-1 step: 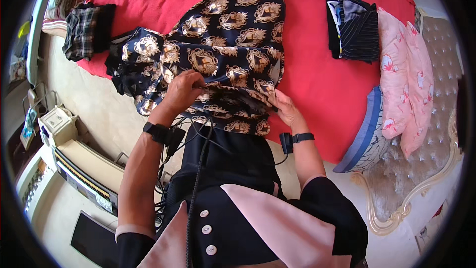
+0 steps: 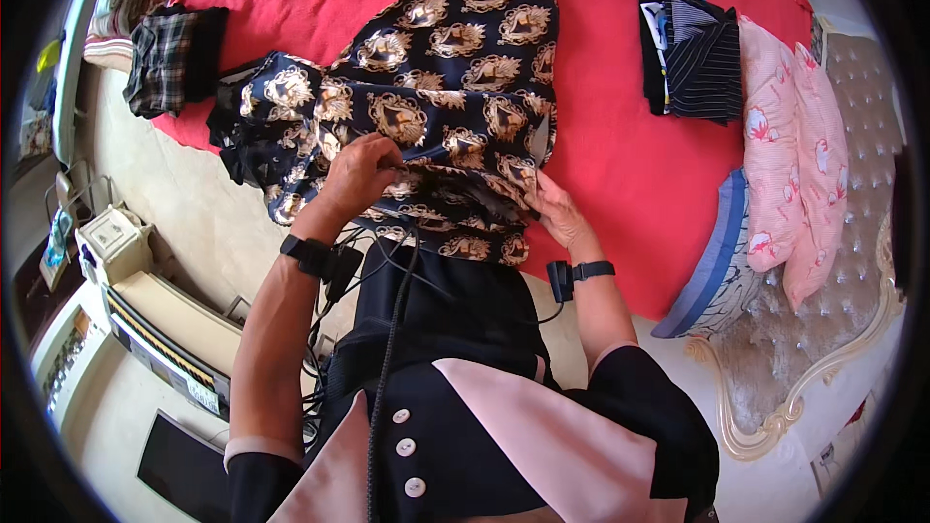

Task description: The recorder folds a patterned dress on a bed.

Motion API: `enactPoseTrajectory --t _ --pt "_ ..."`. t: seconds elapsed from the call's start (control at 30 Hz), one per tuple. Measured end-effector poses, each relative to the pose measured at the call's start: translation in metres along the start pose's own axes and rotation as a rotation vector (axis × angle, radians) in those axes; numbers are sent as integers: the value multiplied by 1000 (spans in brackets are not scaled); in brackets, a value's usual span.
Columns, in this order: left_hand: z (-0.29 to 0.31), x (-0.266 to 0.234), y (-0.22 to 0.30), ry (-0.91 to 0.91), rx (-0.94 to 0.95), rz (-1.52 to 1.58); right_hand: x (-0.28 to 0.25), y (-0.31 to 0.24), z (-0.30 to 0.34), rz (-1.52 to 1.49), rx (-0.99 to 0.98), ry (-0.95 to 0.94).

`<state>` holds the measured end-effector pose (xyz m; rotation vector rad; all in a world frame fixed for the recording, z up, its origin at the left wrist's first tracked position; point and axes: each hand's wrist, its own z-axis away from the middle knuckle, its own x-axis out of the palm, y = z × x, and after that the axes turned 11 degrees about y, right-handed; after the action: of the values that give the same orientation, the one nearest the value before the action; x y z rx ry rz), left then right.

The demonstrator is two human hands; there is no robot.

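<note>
Change check: close to 0. Hands and cloth sit the same in both pictures; only the whole view looks shifted by a hair. For the work in hand, I read that as no visible progress, same patch of cloth being handled.

The navy satiny dress with gold-and-cream medallion print (image 2: 460, 39) lies across the near-middle of the red textured bedspread (image 2: 620, 194), skirt spread far and right, narrower end to the left, near part hanging over the bed edge toward the wearer.

Left hand (image 2: 365, 172): on the near-middle of the dress, fingers curled; fingertips hidden, so can't tell if it's pinching cloth. Right hand (image 2: 562, 213): at the near right edge, thumb and fingers closed on the dress. Between the 2 hands the cloth is bunched in dark folds, not flat.

Around it: black-and-grey plaid folded cloth (image 2: 157, 63) far left, black pinstriped folded garment (image 2: 705, 58) far right, pink patterned pillows (image 2: 770, 136) right of that. Neither hand touches these.
</note>
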<state>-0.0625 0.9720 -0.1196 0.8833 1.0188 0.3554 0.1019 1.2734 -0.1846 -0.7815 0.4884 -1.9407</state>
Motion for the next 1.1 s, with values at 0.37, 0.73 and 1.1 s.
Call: enactPoseTrajectory --t 0.37,0.73,1.1 --pt "-15 -15 4 169 -75 49 18 -36 8 786 -372 141" --pt "-59 -93 -108 124 255 -592 66 -114 74 848 -692 432" --pt "-93 -126 -175 332 142 -527 117 -198 16 794 -729 752"
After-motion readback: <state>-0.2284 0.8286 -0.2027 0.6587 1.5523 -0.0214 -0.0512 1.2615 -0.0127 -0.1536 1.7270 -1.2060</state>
